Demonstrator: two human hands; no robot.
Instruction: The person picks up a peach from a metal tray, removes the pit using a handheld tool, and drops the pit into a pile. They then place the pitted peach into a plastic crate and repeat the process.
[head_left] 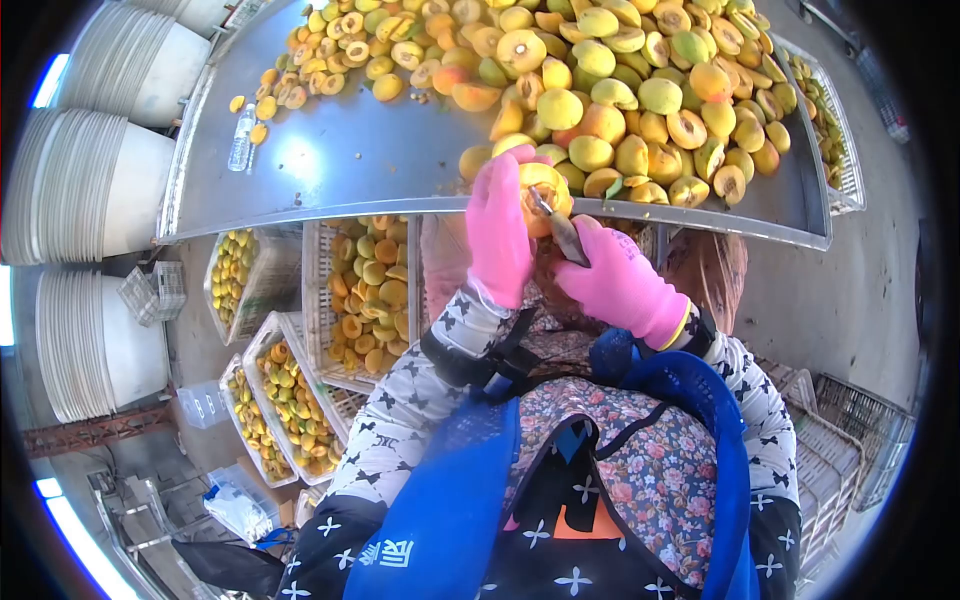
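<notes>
Closest to my view is a blue apron (450, 500) over a flowered top, with star-patterned sleeves (400, 420) running up to both hands in pink gloves. The left hand (497, 225) is closed around a yellow fruit (545, 188), fingers wrapped over its left side, holding it up just in front of the near edge of the surface (350, 160). The right hand (620, 280) grips a small knife (562, 232), and the blade's tip sits in the cut face of that fruit. So the fruit is in the air between my two hands, touching the left glove and the blade, just beside the edge of the heap.

Under the surface and down to my left I see crates (365, 290) filled with halved fruit, side by side, with more of them (290, 400) lower in the view. Empty wire crates (845, 430) are stacked on the floor to my right.

Beyond the hands, the shiny metal surface carries a big heap of fruit (620, 90), some whole, some cut open showing the hollow. A clear plastic bottle (241, 137) lies near its left rim, well apart from the heap. Farthest left stand tall stacks of white trays (100, 190)
</notes>
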